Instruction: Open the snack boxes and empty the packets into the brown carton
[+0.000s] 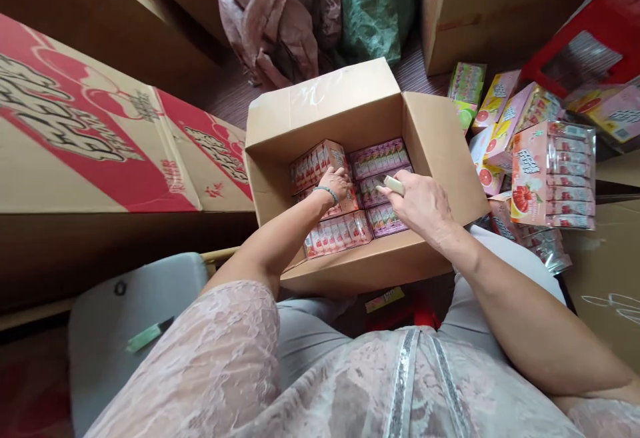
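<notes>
An open cardboard box [330, 101] holds several small packs. Pink-red packs [337, 235] lie on its left side and purple packs [380, 158] on its right. My left hand [336, 185] rests on the pink-red packs, fingers bent over the raised edge of an upper one; whether it grips a pack is unclear. My right hand [423, 205] is closed around a small pale-handled tool [394, 185] over the purple packs. The tool's far end is blurred.
Large printed cartons [95, 125] stand at the left. More fruit-printed packs [553, 178] are piled at the right, beside a red bag [595, 31]. A grey stool [135, 291] holds a green-handled item [145, 337]. Crumpled pink [280, 18] and green bags [373, 5] lie behind the box.
</notes>
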Available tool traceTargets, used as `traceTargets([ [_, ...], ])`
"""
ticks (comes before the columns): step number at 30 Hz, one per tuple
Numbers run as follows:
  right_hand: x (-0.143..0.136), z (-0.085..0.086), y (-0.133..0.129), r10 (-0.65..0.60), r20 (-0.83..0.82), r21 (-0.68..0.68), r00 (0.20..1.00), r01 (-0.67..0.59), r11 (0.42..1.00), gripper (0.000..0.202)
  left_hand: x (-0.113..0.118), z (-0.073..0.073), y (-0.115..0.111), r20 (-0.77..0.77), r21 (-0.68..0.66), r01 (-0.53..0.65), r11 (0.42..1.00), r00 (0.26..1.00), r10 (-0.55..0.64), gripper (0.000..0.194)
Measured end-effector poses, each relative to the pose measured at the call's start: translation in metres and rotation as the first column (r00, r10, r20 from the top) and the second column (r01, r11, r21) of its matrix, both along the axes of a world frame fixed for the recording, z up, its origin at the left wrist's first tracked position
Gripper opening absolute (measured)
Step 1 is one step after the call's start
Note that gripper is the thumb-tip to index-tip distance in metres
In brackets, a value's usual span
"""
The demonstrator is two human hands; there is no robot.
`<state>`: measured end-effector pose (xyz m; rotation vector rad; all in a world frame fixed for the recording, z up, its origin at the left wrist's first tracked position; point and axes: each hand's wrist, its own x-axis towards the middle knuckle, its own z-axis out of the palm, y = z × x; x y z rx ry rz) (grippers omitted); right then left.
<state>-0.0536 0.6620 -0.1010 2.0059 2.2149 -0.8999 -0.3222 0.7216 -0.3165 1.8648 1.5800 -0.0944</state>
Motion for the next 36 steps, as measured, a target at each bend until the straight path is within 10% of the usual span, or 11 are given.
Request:
traceTargets([
  [8,0.007,0.006,-0.005,0.005,-0.008,0.02,1.0,-0.005,1.0,0.034,-0.065,0.069,-0.041,-0.407,0.005,0.339,0.941,0.86,-0.308,0.068],
  [14,0.008,0.008,-0.007,-0.006,-0.047,0.037,0.999,0.008,0.999,0.036,-0.092,0.092,-0.07,-0.526,0.105,0.034,0.994,0.85,0.026,0.052],
  [19,0.011,0.006,-0.009,-0.018,-0.034,0.034,0.999,0.019,0.999,0.036,-0.073,0.082,-0.06,-0.661,0.231,-0.3,0.926,0.65,0.375,0.077],
  [23,0.013,0.002,-0.008,-0.03,-0.04,0.033,0.999,0.032,0.999,0.036,-0.076,0.084,-0.048,-0.755,0.077,-0.38,0.922,0.582,0.303,0.073],
  [30,0.008,0.001,-0.005,0.032,-0.089,0.038,0.996,-0.029,0.999,0.039,-0.078,0.099,-0.092,-0.683,-0.102,-0.375,0.921,0.7,0.209,0.071],
  [36,0.001,-0.003,-0.019,0.145,-0.14,0.023,0.98,-0.143,0.989,0.047,-0.064,0.101,-0.125,-0.647,0.03,-0.561,0.827,0.619,0.444,0.074],
])
